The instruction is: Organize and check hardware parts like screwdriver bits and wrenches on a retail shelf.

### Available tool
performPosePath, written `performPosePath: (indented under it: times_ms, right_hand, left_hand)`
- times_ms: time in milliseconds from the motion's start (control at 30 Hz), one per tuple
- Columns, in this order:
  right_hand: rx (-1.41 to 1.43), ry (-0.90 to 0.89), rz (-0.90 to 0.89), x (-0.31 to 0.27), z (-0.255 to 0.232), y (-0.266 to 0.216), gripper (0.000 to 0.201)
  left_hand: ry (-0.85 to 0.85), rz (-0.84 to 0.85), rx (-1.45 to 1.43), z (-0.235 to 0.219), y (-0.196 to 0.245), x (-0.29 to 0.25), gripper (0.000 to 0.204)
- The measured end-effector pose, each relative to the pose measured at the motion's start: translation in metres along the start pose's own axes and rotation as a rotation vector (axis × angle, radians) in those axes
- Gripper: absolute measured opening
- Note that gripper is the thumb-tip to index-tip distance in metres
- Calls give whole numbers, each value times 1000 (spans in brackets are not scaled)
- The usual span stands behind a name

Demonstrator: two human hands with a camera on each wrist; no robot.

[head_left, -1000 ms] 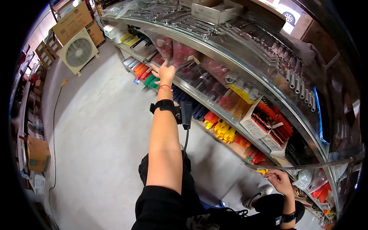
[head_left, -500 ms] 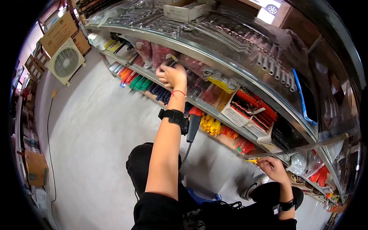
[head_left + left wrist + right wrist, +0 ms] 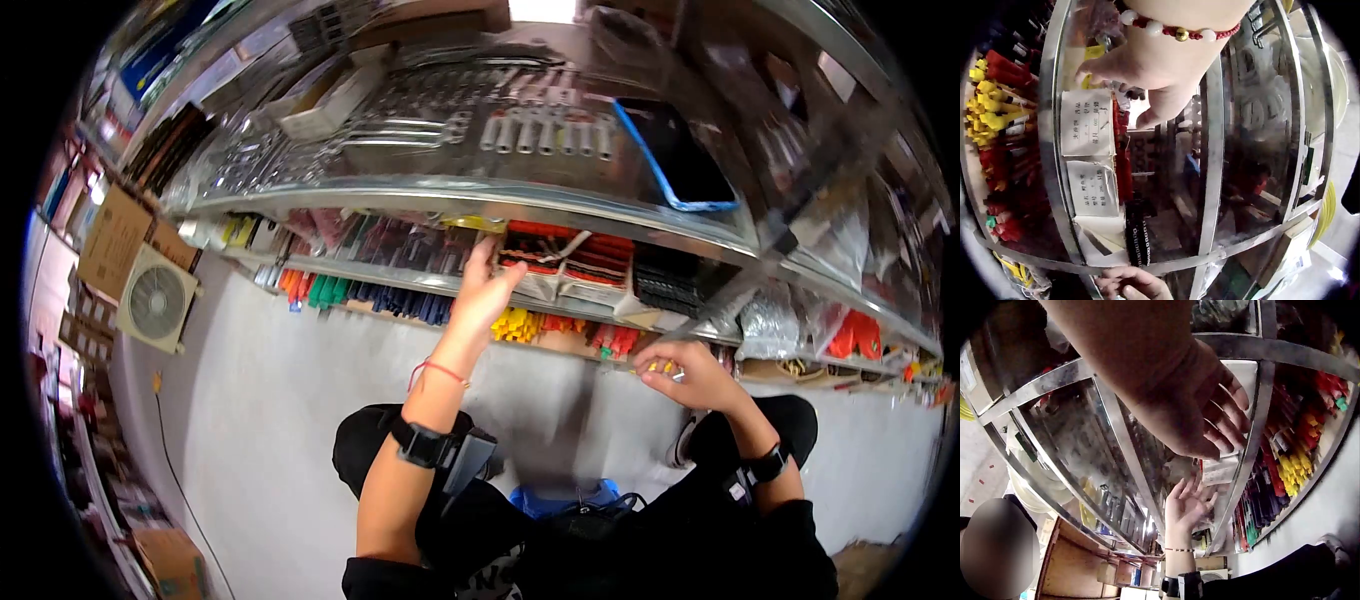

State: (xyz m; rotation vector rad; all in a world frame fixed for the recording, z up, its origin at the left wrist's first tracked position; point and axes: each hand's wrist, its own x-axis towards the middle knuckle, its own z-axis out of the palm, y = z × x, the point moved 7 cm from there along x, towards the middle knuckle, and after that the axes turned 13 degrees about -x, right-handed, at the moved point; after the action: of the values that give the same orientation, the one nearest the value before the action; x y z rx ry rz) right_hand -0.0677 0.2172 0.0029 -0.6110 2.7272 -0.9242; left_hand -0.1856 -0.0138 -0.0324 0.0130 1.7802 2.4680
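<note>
My left hand point(image 3: 485, 300) reaches to the middle shelf of the display case, fingers and thumb spread at the left end of the open white boxes point(image 3: 592, 291). In the left wrist view, the fingers of that left hand point(image 3: 1154, 75) hang over the labelled white carton point(image 3: 1088, 123), with nothing gripped. Red and black packed goods point(image 3: 598, 250) fill the boxes. Off to the right, my right hand point(image 3: 690, 372) hovers by the case's front edge, fingers loosely bent. Its palm side shows nothing held in the right wrist view, where the right hand point(image 3: 1204, 412) is near the metal frame.
Yellow-handled tools point(image 3: 516, 324) and blue ones point(image 3: 400, 301) lie on the bottom shelf. Above, wrenches point(image 3: 545, 132) and a blue-edged phone point(image 3: 682, 160) rest on the case. A fan unit point(image 3: 158, 300) stands on the floor at left; a cable point(image 3: 180, 470) runs along it.
The view has swung right. My left hand has moved rightward along the shelf, from the bagged red goods to the white boxes. The right hand stays near the case's front edge.
</note>
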Motion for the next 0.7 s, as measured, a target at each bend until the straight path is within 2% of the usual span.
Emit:
performPosePath:
  times_ms: [67,100,133,167,267,300,400,467,567,600,667,700]
  right_hand:
    - [10,13,-11,-1,-3,-2,20]
    - [17,14,-13,-3,-3,0,21]
    - [10,40,-46,-3,-1,4,20]
    - [-6,76,-71,-4,-3,5,21]
    - [-61,56,-1,-4,0,17,22]
    - [-87,77,-14,-4,2,16,23]
    - [-180,131,-79,-8,1,8,27]
    - [-236,175,-148,-4,5,9,31]
    - [-317,286,-67,-1,12,32,41]
    - [-333,326,-36,2,12,35,43]
    - [-233,284,50,6,17,40,51]
    - [-176,289,83,8,20,40,52]
  left_hand:
    - [-9,66,355,-2,-5,-5,74]
    - [-24,96,383,-4,-11,-3,82]
    - [-23,333,550,-2,-5,0,80]
    - [33,363,670,-10,-13,5,77]
    - [153,429,928,3,5,-3,68]
    - [213,393,973,3,3,0,67]
    - [213,473,941,10,9,-6,63]
    - [183,466,986,10,10,-6,67]
    - [152,533,1046,15,9,-9,77]
    - [134,502,1042,15,7,-9,82]
    - [140,516,966,18,2,-13,89]
    - [119,524,908,20,-2,-15,102]
